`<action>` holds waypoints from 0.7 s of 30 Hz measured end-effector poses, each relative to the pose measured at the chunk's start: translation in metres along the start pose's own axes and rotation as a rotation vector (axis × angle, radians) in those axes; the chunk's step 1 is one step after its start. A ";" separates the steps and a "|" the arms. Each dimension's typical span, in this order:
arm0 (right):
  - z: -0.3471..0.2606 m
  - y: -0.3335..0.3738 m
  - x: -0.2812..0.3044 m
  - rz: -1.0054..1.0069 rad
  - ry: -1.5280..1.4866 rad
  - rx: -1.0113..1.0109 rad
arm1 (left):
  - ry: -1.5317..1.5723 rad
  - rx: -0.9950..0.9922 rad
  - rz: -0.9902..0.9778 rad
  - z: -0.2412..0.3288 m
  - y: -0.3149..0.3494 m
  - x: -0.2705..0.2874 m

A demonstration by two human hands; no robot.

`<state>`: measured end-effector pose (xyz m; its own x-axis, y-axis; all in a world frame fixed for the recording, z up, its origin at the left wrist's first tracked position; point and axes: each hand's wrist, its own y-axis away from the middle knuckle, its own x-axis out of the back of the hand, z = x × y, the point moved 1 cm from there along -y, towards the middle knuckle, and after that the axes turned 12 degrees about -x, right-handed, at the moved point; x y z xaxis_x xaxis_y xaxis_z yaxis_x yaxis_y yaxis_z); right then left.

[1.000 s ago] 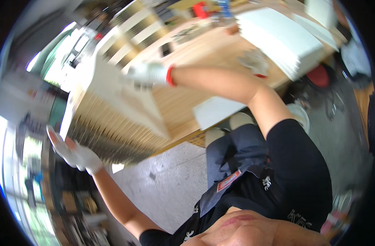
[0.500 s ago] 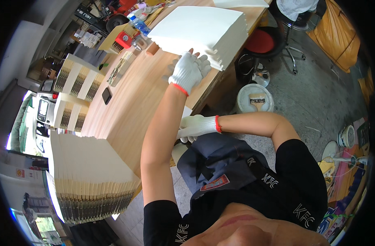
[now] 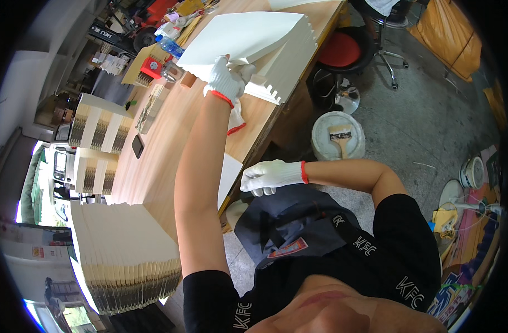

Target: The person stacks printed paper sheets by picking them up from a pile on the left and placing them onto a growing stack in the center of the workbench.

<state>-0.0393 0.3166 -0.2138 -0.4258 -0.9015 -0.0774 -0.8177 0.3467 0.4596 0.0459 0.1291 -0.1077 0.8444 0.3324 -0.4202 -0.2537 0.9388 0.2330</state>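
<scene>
My left hand, in a white knit glove with a red cuff, grips the near edge of several white sheets at the top of a tall stack. Those sheets bend up from the lower part of the stack. A bare fingertip shows on top; the other fingers are partly hidden. Below the stack lies a loose white glove with a red hem. My right hand, gloved alike, hovers by the table's front edge with curled fingers. Whatever it may hold is hidden. A white sheet lies beside it on the wooden table.
Fanned, dark-edged boards stand at the near left, with more piles beyond. A phone, a red device and a water bottle are on the table. Right of it stand a bucket with a brush and a red stool.
My left hand has taken hold of the top sheets and raised their near edge. My right hand has curled its fingers more. The view has shifted slightly, and the loose glove now shows.
</scene>
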 end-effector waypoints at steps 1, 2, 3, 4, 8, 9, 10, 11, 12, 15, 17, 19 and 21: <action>-0.005 0.004 0.003 0.019 0.011 -0.007 | -0.016 -0.012 -0.009 0.000 -0.008 -0.002; -0.010 0.008 0.006 0.037 0.023 -0.013 | 0.038 -0.015 -0.069 0.001 -0.015 -0.002; -0.017 0.012 0.011 0.056 0.038 -0.021 | 0.096 -0.018 -0.130 0.004 -0.024 -0.001; -0.021 0.015 0.020 0.066 0.016 -0.045 | 0.154 -0.016 -0.192 0.007 -0.021 -0.005; -0.026 0.011 0.059 0.143 -0.103 0.083 | 0.322 0.047 -0.265 0.034 -0.044 0.025; -0.034 0.017 0.066 0.262 -0.121 0.115 | 0.345 -0.164 -0.219 0.033 -0.027 0.029; -0.044 0.022 0.068 0.368 -0.138 0.150 | 0.326 -0.067 -0.222 0.048 -0.023 0.053; -0.048 0.018 0.079 0.349 -0.219 0.220 | 0.291 -0.133 -0.229 0.057 -0.018 0.076; -0.049 0.008 0.091 0.315 -0.307 0.281 | 0.248 -0.197 -0.217 0.069 -0.001 0.100; -0.074 -0.025 0.101 0.214 -0.683 0.280 | 0.219 0.033 -0.156 0.102 0.038 0.223; -0.083 -0.048 0.115 0.238 -0.970 0.251 | 0.156 0.087 -0.363 0.104 0.078 0.292; -0.092 -0.072 0.113 0.195 -0.820 0.207 | -0.020 -0.043 -0.068 0.102 0.107 0.373; -0.096 -0.099 0.111 0.291 -0.136 0.178 | -0.214 -0.157 0.106 0.090 0.155 0.385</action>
<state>0.0318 0.1578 -0.1828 -0.6883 -0.7200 -0.0881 -0.7041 0.6340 0.3197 0.3742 0.3948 -0.1545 0.8853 0.4186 -0.2024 -0.4018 0.9078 0.1200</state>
